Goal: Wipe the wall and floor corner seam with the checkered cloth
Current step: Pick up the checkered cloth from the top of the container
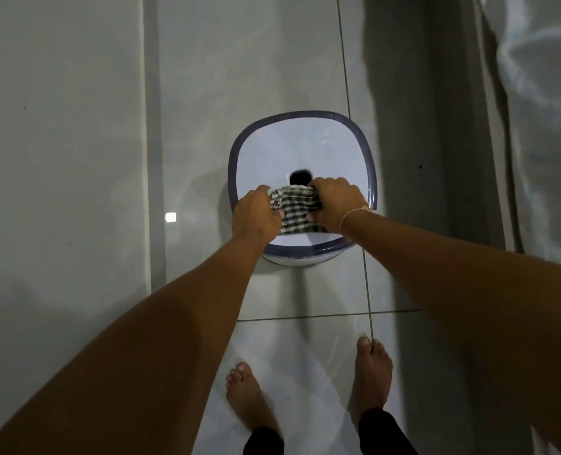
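Observation:
The checkered cloth, black and white, is bunched between both my hands over a white bucket with a dark blue rim. My left hand grips the cloth's left end and my right hand grips its right end. The wall runs along the left side, and the wall and floor corner seam shows as a vertical line left of the bucket.
The bucket stands on pale glossy floor tiles with dark grout lines. My two bare feet stand on the tiles below the bucket. A light curtain or sheet hangs along the right side.

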